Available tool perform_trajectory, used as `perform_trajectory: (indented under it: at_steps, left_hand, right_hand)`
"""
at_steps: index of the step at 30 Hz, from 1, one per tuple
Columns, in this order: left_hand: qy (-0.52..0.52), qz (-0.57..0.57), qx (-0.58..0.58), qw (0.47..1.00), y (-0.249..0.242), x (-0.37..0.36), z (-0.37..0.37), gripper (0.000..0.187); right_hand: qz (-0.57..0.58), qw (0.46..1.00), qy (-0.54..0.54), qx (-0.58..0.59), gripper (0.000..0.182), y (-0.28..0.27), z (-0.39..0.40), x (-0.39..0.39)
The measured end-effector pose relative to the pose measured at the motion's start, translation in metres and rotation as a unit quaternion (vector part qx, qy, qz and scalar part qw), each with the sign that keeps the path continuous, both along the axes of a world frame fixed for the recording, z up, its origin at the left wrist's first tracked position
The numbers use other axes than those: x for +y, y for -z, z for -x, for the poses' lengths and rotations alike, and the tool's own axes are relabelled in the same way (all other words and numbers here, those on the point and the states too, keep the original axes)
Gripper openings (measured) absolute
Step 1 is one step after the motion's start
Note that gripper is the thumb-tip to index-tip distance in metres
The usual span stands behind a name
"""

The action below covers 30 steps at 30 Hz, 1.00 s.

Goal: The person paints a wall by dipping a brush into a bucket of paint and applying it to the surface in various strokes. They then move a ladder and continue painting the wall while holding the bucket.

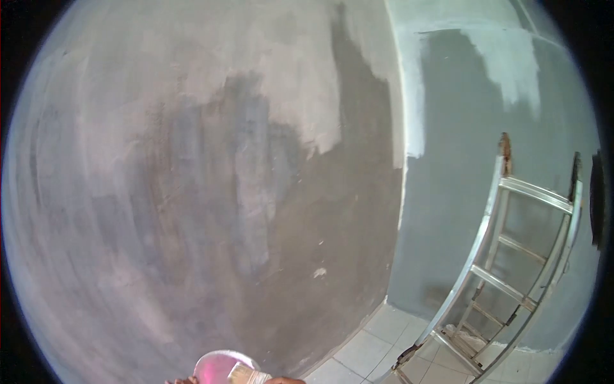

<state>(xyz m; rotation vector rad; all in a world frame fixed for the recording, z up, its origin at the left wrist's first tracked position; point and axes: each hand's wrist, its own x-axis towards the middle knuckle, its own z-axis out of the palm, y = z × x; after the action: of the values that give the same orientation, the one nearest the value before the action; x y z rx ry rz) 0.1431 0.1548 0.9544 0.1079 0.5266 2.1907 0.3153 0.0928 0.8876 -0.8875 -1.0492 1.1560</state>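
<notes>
At the bottom edge of the view is a round tub point(220, 356) with a pale rim and a pink inside. Only the fingers of my left hand point(185, 380) show, curled at the tub's left rim and gripping it. A wide paintbrush point(242, 374) with pale bristles lies over the tub's right side. My right hand point(285, 380), mostly cut off by the frame, is closed on the brush's handle end. In front stands a wall point(320, 211), patchy with light coating at the top and darker grey-brown below.
An aluminium folding ladder point(505, 288) stands on the right over the white tiled floor point(364, 353). Behind it a grey-green wall point(448, 211) has whitish strokes near the top and corner. A dark object point(597, 198) shows at the far right edge.
</notes>
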Motion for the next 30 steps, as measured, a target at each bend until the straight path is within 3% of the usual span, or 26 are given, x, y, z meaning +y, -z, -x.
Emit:
perform_trajectory:
  at_steps: [2, 4, 13, 17, 19, 21, 24, 30]
  left_hand:
    - [-0.004, 0.01, 0.008, 1.0, -0.001, -0.001, 0.0, 0.045]
    - [0.019, -0.029, -0.044, 0.998, 0.008, 0.003, 0.002, 0.042]
    - [0.024, -0.048, -0.028, 0.998, 0.012, 0.002, 0.006, 0.043]
    - [0.002, -0.028, -0.044, 0.999, 0.008, 0.008, 0.002, 0.044]
    - [0.0, -0.034, -0.032, 0.999, 0.014, 0.014, 0.006, 0.044]
    - [0.006, -0.051, 0.002, 0.999, 0.033, 0.019, 0.019, 0.044]
    - [-0.042, -0.005, -0.02, 0.999, 0.023, 0.022, 0.013, 0.044]
    - [-0.051, 0.01, -0.013, 0.999, 0.022, 0.023, 0.015, 0.043]
  right_hand:
    - [0.017, 0.999, 0.025, -0.043, 0.021, -0.035, 0.004, -0.013]
    - [-0.001, 0.997, 0.004, -0.071, 0.023, -0.028, -0.002, -0.012]
    - [-0.061, 0.991, -0.098, 0.066, 0.02, 0.017, 0.002, 0.022]
    - [-0.126, 0.985, -0.03, 0.115, 0.017, -0.006, 0.001, 0.038]
    - [-0.142, 0.986, 0.035, 0.075, 0.017, -0.007, -0.002, 0.063]
    - [-0.138, 0.984, 0.092, 0.063, 0.017, -0.007, -0.005, 0.097]
    - [-0.145, 0.977, 0.14, 0.075, 0.016, -0.014, -0.006, 0.161]
    - [-0.29, 0.928, 0.234, 0.009, 0.012, -0.059, 0.003, 0.27]
